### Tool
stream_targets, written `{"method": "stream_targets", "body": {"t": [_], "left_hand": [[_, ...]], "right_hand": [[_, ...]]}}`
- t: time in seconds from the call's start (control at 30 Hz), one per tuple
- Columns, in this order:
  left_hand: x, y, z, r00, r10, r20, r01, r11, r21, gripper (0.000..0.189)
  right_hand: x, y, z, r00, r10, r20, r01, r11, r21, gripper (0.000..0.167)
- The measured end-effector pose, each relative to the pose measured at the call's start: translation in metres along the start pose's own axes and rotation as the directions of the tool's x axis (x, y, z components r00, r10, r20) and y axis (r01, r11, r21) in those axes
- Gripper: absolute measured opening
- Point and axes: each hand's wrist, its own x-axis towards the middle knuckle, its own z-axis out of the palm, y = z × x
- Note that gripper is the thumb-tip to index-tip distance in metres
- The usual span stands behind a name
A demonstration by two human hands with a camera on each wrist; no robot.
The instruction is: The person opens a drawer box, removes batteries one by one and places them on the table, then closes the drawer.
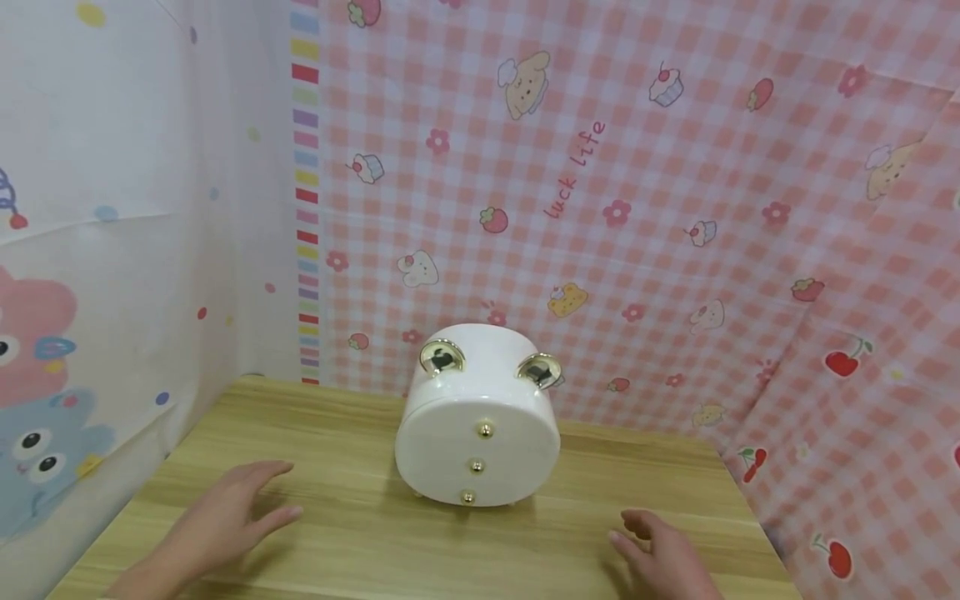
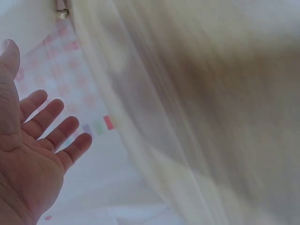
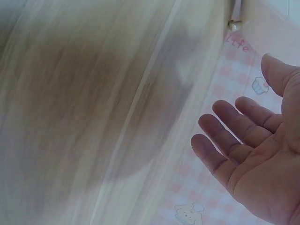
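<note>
A white rounded case (image 1: 442, 450) with a glossy shell stands on the wooden table (image 1: 345, 533). Two gold-rimmed round knobs (image 1: 442, 357) sit on its upper part, and three small gold studs (image 1: 477, 466) run down its front. To its left, my left hand (image 1: 225, 512) hovers over the table, fingers relaxed and thumb apart. My right hand (image 1: 663, 554) is at the lower right, its fingers loosely bent and holding nothing. Both wrist views show the palms bare, the left hand (image 2: 40, 150) and the right hand (image 3: 258, 159) apart from the case.
A pink checked cloth (image 1: 465, 175) with printed fruit and animals hangs behind the table and along the right side. On the left hangs a white cloth (image 1: 150, 150) with cartoon figures and coloured dots. The table's back edge meets the hanging cloth.
</note>
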Motion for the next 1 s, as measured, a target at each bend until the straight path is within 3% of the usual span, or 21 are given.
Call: {"method": "stream_targets", "body": {"t": [0.3,0.6,1.0], "left_hand": [[0.014,0.020,-0.001,0.997,0.049,-0.063,-0.051,0.998,-0.032,0.060],[0.042,0.051,-0.016,0.997,0.068,-0.037,-0.070,0.996,-0.062,0.062],[0.058,0.072,-0.022,0.998,0.056,-0.013,-0.057,0.995,-0.077,0.060]], "right_hand": [[-0.001,-0.016,0.006,1.000,0.006,0.017,-0.008,0.995,0.102,0.042],[-0.003,-0.027,0.009,0.992,-0.111,0.054,0.096,0.970,0.224,0.044],[-0.003,-0.040,0.012,0.983,-0.159,0.097,0.119,0.936,0.331,0.041]]}}
